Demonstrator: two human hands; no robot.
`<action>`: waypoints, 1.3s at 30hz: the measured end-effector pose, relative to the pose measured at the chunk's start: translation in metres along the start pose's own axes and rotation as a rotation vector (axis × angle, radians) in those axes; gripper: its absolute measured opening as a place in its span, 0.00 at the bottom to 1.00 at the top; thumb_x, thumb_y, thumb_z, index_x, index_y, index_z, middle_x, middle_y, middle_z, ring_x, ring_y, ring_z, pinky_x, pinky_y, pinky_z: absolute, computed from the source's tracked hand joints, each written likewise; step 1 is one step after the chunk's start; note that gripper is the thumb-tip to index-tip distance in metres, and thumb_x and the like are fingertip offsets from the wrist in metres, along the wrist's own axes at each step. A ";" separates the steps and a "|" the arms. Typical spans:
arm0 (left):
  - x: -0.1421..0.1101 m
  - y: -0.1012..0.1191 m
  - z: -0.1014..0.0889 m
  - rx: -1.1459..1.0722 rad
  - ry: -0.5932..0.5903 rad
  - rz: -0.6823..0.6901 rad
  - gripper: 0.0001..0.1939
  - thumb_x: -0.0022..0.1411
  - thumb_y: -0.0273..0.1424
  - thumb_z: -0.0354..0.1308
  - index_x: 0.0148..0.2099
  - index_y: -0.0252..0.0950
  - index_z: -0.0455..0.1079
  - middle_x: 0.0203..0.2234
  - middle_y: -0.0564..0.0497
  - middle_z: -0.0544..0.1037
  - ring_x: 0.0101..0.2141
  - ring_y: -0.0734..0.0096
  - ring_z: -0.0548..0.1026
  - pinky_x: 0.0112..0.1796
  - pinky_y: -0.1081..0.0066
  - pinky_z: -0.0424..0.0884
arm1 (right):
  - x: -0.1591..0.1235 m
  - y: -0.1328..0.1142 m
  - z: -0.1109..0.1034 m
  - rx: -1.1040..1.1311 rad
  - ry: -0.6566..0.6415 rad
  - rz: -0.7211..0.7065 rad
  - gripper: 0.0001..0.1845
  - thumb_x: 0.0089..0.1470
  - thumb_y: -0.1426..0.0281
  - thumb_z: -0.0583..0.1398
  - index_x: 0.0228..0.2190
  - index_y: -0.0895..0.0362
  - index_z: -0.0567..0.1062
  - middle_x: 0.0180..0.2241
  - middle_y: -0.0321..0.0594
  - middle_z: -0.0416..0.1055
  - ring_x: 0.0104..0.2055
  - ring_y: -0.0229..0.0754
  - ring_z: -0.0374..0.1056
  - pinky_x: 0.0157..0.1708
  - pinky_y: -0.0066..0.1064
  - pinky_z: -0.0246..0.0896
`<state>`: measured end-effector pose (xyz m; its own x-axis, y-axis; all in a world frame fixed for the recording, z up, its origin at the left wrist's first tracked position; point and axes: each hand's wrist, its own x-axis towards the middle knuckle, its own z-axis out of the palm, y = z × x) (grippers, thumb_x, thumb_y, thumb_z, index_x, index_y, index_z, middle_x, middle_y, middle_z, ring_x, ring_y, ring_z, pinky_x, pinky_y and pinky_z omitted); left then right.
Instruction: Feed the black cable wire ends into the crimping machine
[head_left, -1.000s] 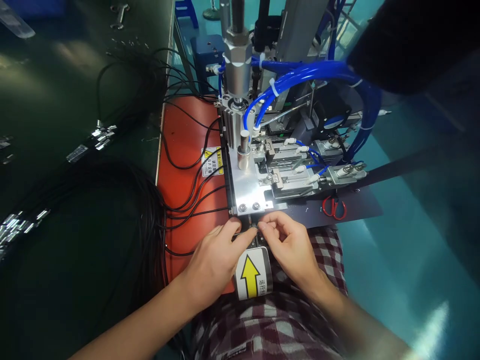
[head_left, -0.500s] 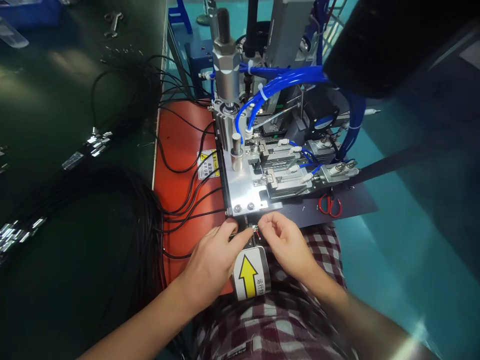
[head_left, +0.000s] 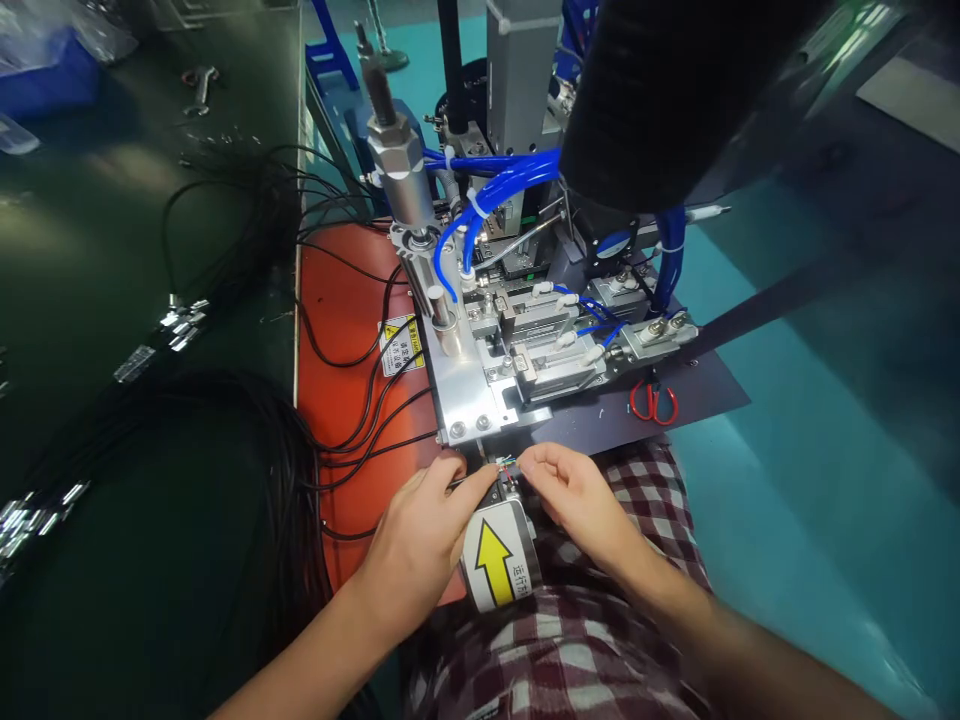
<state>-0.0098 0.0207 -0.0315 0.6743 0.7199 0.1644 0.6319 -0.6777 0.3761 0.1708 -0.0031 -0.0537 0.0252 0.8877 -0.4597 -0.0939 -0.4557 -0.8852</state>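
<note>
My left hand (head_left: 420, 530) is closed at the front end of the machine (head_left: 469, 400), its thumb and forefinger pressing down near the end of a black cable. Thin coloured wires (head_left: 507, 466) fan out from that end, between my two hands. From the right, my right hand (head_left: 581, 505) pinches at the tips of these wires with thumb and forefinger; which strand lies in the pinch is too small to make out. Just below the fingers is a white label (head_left: 499, 555) with a yellow arrow.
Black cables (head_left: 281, 450) with shiny metal ends lie in bundles on the dark table (head_left: 150, 560) at left, several crossing the red-orange surface (head_left: 337, 375). Red-handled scissors (head_left: 654, 403) lie right of the machine. Blue air hoses (head_left: 517, 178) arch over it. A wrench (head_left: 200, 90) rests farther back.
The view has shifted slightly. The coloured wires show more spread out between my hands, and my right fingertips have moved a little along them. Both hands stay at the same spot on the machine.
</note>
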 end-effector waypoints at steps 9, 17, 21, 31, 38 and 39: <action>-0.001 -0.002 0.001 -0.017 -0.032 -0.034 0.18 0.67 0.26 0.44 0.52 0.33 0.70 0.32 0.46 0.70 0.31 0.68 0.72 0.30 0.71 0.72 | -0.013 -0.003 0.010 -0.438 0.171 -0.262 0.08 0.53 0.69 0.57 0.25 0.56 0.72 0.18 0.32 0.63 0.20 0.35 0.58 0.21 0.27 0.53; -0.002 -0.003 0.001 0.017 -0.025 -0.017 0.18 0.66 0.25 0.44 0.52 0.33 0.71 0.34 0.44 0.71 0.33 0.66 0.72 0.31 0.70 0.73 | -0.010 -0.006 0.002 -0.614 0.131 -0.395 0.08 0.56 0.72 0.55 0.27 0.55 0.70 0.21 0.33 0.65 0.24 0.37 0.62 0.26 0.28 0.55; -0.002 -0.003 0.000 0.009 -0.024 -0.015 0.18 0.66 0.24 0.44 0.52 0.33 0.71 0.35 0.44 0.71 0.33 0.66 0.72 0.31 0.70 0.73 | -0.010 -0.010 0.000 -0.610 0.096 -0.408 0.07 0.57 0.73 0.54 0.27 0.55 0.69 0.22 0.33 0.65 0.25 0.37 0.61 0.27 0.29 0.54; -0.001 -0.001 0.000 0.038 0.004 -0.007 0.18 0.65 0.24 0.45 0.52 0.33 0.71 0.34 0.45 0.69 0.32 0.66 0.71 0.30 0.70 0.72 | 0.004 0.003 -0.004 -0.129 -0.078 -0.078 0.10 0.56 0.64 0.57 0.27 0.57 0.69 0.18 0.28 0.57 0.19 0.33 0.52 0.19 0.26 0.47; -0.001 -0.002 -0.001 -0.049 0.032 0.005 0.14 0.66 0.23 0.45 0.49 0.30 0.69 0.38 0.44 0.72 0.38 0.66 0.71 0.39 0.70 0.71 | 0.007 0.010 0.000 0.049 -0.053 -0.062 0.14 0.56 0.59 0.57 0.28 0.58 0.69 0.19 0.29 0.60 0.18 0.32 0.56 0.19 0.26 0.49; 0.000 -0.002 -0.001 -0.044 0.035 0.009 0.14 0.66 0.23 0.45 0.48 0.29 0.69 0.37 0.44 0.72 0.38 0.66 0.71 0.38 0.70 0.71 | 0.007 0.010 0.001 0.044 -0.044 -0.072 0.14 0.55 0.59 0.57 0.28 0.58 0.69 0.19 0.29 0.60 0.18 0.32 0.57 0.19 0.26 0.49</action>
<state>-0.0115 0.0217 -0.0310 0.6657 0.7191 0.1992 0.6080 -0.6775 0.4139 0.1691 -0.0011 -0.0657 -0.0098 0.9205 -0.3906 -0.1367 -0.3882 -0.9114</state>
